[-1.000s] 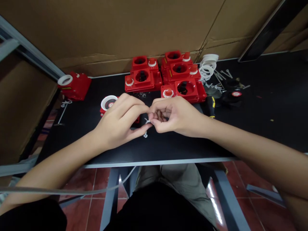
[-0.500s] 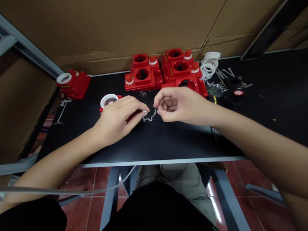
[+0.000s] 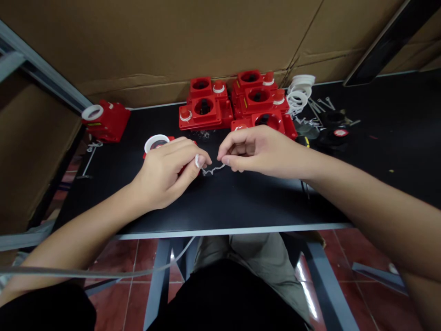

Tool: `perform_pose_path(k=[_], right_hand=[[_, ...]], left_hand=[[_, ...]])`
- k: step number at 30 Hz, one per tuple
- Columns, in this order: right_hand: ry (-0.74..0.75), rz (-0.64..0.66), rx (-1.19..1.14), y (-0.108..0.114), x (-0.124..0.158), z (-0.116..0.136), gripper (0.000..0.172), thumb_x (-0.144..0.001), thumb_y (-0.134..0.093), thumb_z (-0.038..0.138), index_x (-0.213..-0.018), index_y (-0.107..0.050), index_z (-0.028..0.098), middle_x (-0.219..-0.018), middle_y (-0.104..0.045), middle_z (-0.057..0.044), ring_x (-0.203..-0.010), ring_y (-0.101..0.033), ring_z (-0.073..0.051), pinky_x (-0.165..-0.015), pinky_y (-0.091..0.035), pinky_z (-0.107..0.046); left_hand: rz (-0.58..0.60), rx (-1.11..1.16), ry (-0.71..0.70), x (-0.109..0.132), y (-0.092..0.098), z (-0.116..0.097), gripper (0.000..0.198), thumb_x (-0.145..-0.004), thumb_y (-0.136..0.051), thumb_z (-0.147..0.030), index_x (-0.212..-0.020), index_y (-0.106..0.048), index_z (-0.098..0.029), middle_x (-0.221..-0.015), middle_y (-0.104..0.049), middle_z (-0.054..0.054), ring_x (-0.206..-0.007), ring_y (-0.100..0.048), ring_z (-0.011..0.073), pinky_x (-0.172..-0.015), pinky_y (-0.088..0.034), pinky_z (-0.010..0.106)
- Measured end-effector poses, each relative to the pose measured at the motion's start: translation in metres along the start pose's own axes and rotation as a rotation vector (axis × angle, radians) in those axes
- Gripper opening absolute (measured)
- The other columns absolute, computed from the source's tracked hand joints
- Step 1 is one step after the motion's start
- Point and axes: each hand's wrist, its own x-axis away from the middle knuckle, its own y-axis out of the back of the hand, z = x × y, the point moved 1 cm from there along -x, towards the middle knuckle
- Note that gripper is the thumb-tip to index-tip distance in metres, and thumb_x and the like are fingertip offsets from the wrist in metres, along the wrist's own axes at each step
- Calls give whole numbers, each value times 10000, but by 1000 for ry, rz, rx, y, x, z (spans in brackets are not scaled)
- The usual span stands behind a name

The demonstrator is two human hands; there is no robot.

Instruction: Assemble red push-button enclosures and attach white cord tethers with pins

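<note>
A thin, wavy white cord (image 3: 213,170) spans the short gap between my two hands, above the black tabletop. My left hand (image 3: 172,171) is closed, with a small white bit at the cord's end pinched between thumb and forefinger. The cord's other end goes into the fingertips of my right hand (image 3: 258,151), which is also closed in a pinch. Partly hidden beneath my left hand lies a red housing with a white ring (image 3: 156,141) on it.
Several red housings (image 3: 206,115) with round openings stand along the cardboard wall. White rings (image 3: 299,94), loose ties and black parts (image 3: 336,133) lie to their right. Another red housing (image 3: 110,122) is at the far left. The table's grey front edge (image 3: 234,230) runs before me.
The cord is drawn out a little straighter. My left thumb has shifted slightly left, showing more of the white bit, and my right fingertips have dipped and closed more.
</note>
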Motion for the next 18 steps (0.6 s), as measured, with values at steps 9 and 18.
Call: perform_pose_path(k=[9, 18], right_hand=[[5, -37, 10, 10, 0, 2, 183, -937, -953, 244, -1113, -903, 241, -913, -844, 4, -767, -741, -157, -749, -645, -333], [160, -63, 523, 22, 2, -6, 99, -1051, -831, 238, -990, -908, 252, -933, -859, -35, -832, -772, -214, -808, -553, -373]], left_hand=[[-9, -2, -40, -2, 1, -2, 329, -1309, -551, -236, -1163, -846, -222, -977, -881, 48, -885, -829, 229, -893, -650, 392], [6, -112, -68, -3, 1, -1, 336, -1249, -533, -189, -1123, -841, -231, -950, -856, 48, -829, -785, 247, -823, -610, 417]])
